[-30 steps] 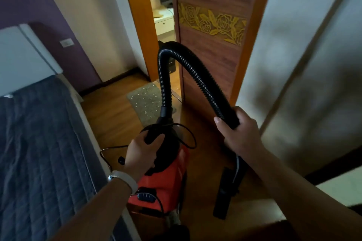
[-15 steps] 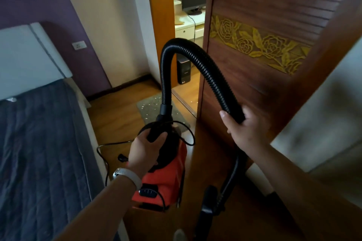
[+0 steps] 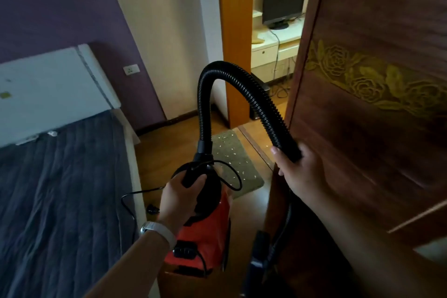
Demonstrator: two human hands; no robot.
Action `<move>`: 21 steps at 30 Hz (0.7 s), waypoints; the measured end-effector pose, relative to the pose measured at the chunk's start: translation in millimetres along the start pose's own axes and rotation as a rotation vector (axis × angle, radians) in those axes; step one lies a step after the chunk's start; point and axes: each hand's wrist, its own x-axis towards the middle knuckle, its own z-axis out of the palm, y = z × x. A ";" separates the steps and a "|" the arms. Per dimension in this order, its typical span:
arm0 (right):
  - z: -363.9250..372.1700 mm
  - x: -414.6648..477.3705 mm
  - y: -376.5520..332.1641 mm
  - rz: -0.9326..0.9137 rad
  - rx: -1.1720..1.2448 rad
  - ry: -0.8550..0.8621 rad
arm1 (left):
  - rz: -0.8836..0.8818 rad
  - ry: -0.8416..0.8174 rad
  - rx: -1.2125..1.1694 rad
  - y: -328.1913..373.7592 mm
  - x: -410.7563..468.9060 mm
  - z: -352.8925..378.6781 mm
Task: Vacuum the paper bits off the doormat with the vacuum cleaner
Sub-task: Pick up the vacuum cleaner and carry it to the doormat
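Since a second before, the person had carried the machine closer to the doorway, so the grey-green rectangular doormat (image 3: pixel 238 164) lay just ahead on the wooden floor (image 3: pixel 167 152). The left hand (image 3: pixel 180 197) was wrapped around the black carry handle of the red-and-black canister vacuum cleaner (image 3: pixel 205 232), held off the floor. The right hand (image 3: pixel 300 172) was closed around the ribbed black hose (image 3: pixel 244 89) near its lower end, with the black nozzle (image 3: pixel 257 259) hanging below by the carved wooden door (image 3: pixel 362 104). This looked like the approach step, with no suction work begun. Next would come setting the canister down, plugging in the loose black cord (image 3: pixel 135 203), and bringing the nozzle to the mat. Small white paper bits (image 3: pixel 232 150) speckled the mat's whole visible surface.
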 end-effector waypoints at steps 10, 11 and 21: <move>61.8 197.4 37.1 -0.101 0.114 -0.129 | -0.115 0.100 0.071 45.1 148.9 27.3; 68.3 214.4 35.7 -0.098 0.117 -0.142 | -0.115 0.115 0.087 50.3 161.3 26.3; 169.1 310.8 9.5 -0.181 0.103 -0.348 | -0.231 0.206 -0.026 41.4 255.7 -17.9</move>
